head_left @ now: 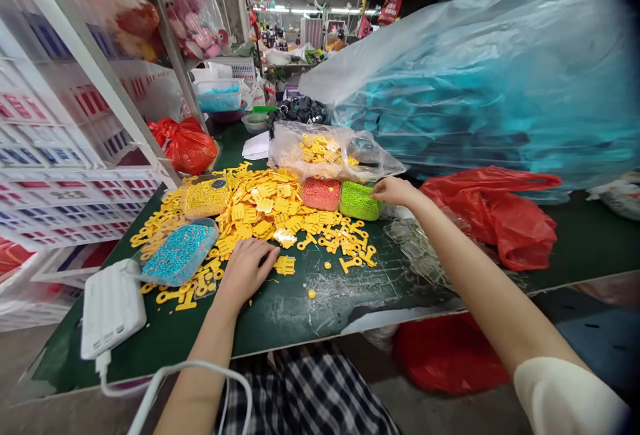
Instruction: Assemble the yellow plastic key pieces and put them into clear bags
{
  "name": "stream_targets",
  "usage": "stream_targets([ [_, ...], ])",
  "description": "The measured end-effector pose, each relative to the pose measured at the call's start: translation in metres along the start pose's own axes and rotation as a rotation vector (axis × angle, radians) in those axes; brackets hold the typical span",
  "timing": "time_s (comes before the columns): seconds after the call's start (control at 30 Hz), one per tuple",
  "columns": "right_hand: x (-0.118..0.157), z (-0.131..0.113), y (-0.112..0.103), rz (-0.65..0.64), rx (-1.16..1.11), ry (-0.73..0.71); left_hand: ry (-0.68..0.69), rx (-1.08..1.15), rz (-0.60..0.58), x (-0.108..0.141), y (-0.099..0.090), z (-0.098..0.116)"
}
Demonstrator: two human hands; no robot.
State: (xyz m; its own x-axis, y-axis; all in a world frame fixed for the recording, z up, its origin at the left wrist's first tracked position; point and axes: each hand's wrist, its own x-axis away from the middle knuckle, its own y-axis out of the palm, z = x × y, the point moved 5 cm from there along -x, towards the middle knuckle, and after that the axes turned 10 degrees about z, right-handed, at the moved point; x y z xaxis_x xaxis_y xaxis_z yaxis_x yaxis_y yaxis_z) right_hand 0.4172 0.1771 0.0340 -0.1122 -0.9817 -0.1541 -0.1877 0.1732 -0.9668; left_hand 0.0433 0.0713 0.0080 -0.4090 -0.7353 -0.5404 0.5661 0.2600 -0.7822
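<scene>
My left hand (pixel 249 269) rests on the green tabletop at the near edge of a heap of yellow plastic pieces (pixel 267 205). Its thumb and fingertips touch or nearly touch a small yellow piece with coloured beads (pixel 285 265); whether it grips the piece is unclear. Over the right edge of a box of green beads (pixel 359 201), my right hand (pixel 393 191) has its fingers pinched together; anything between them is too small to see. Beside that box stands a box of pink beads (pixel 321 195). Farther left are boxes of yellow beads (pixel 205 196) and blue beads (pixel 179 253).
A white power bank (pixel 113 308) with a cable lies at the left table edge. Clear plastic pieces (pixel 425 248) and a red bag (pixel 500 215) are at right, before a big bag of blue material (pixel 475 101). White crates (pixel 65 155) stand left.
</scene>
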Motion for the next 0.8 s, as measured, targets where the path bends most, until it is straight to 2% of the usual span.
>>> stream_targets([
  [0.1,-0.003,-0.005,0.008,-0.121,0.106,0.001,0.004,0.009,0.000,0.001,-0.002,0.002],
  [0.2,-0.005,-0.013,0.011,-0.166,0.198,-0.011,0.041,0.034,-0.007,0.002,-0.002,0.006],
  [0.53,-0.008,-0.024,0.012,-0.244,0.314,-0.068,0.049,0.004,-0.025,0.006,-0.007,0.011],
  [0.8,-0.009,-0.024,0.023,-0.238,0.341,-0.107,-0.010,0.085,0.000,0.009,-0.003,0.011],
])
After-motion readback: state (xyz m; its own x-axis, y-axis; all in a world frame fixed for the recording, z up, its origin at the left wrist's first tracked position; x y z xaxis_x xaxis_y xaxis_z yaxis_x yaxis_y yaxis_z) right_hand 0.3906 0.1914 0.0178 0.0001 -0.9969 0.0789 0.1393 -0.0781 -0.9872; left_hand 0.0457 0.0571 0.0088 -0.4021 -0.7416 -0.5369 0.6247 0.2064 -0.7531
